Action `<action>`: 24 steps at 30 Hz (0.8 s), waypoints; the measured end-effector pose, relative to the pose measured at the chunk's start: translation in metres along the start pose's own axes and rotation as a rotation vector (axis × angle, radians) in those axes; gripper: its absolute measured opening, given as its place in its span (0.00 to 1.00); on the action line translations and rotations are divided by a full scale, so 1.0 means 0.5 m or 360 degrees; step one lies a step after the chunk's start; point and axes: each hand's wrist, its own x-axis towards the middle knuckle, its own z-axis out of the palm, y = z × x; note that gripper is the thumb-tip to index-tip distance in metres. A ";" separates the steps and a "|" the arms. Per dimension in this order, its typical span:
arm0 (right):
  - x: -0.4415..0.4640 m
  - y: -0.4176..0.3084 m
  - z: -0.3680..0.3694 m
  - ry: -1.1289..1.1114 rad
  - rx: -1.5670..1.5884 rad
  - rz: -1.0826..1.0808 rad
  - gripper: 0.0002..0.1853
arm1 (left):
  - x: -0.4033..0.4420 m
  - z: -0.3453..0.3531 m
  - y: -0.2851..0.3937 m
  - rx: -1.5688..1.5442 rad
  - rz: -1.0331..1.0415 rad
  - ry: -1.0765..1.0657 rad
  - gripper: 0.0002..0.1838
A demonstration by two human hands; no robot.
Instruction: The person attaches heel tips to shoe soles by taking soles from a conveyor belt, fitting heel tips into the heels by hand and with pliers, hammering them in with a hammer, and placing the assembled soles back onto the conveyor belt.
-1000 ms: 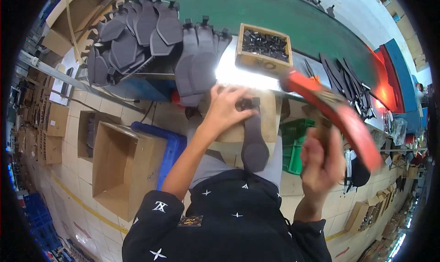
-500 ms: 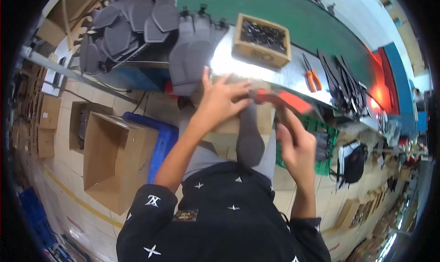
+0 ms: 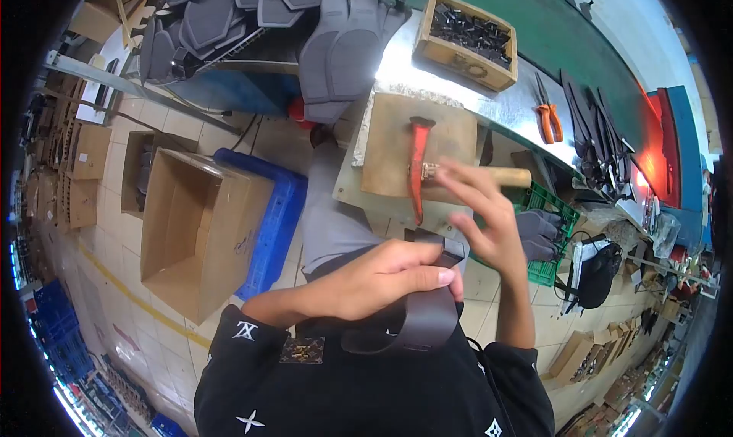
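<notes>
The red-headed hammer [image 3: 418, 162] lies on the brown board [image 3: 385, 143], its wooden handle pointing right. My right hand [image 3: 485, 215] is just over the handle with its fingers apart, holding nothing. Close to my body, my left hand [image 3: 389, 280] is closed around a dark grey sole-shaped strap [image 3: 429, 321], which is bent into a curve. A wooden box [image 3: 466, 64] of small black clips stands on the metal bench top behind the board.
Stacked grey pieces [image 3: 343, 51] lie at the back left. Orange-handled pliers [image 3: 548, 120] and black straps [image 3: 592, 131] are on the bench at right. A cardboard box [image 3: 206, 231], a blue pallet [image 3: 279, 227] and a green crate [image 3: 561, 223] stand lower down.
The hammer has been laid on the board and my right hand has let go of it. My left hand has brought the grey piece off the board toward my body.
</notes>
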 end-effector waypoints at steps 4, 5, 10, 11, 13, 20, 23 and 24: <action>-0.054 -0.075 0.075 0.0146 0.1944 0.0296 0.33 | 0.012 0.022 -0.019 -0.0185 -0.0151 -0.0167 0.21; -0.056 -0.091 0.083 0.0248 0.2054 0.0418 0.32 | 0.009 0.028 -0.017 -0.0285 -0.0234 -0.0169 0.21; -0.072 -0.089 0.081 0.0253 0.2211 0.0301 0.32 | 0.010 0.040 -0.025 -0.0266 -0.0278 -0.0216 0.20; -0.074 -0.091 0.078 0.0249 0.2222 0.0290 0.32 | 0.007 0.045 -0.015 -0.0230 -0.0307 -0.0205 0.21; -0.073 -0.103 0.068 0.0256 0.2193 0.0318 0.32 | 0.006 0.055 0.000 -0.0207 -0.0342 -0.0189 0.21; -0.081 -0.121 0.054 0.0293 0.2114 0.0295 0.30 | 0.011 0.073 0.001 -0.0051 -0.0325 -0.0206 0.21; -0.091 -0.105 0.046 0.0213 0.2119 0.0164 0.31 | 0.014 0.079 -0.008 0.0051 -0.0232 -0.0221 0.20; -0.098 -0.106 0.047 0.0211 0.2161 0.0182 0.32 | 0.013 0.084 -0.014 0.0077 -0.0198 -0.0229 0.20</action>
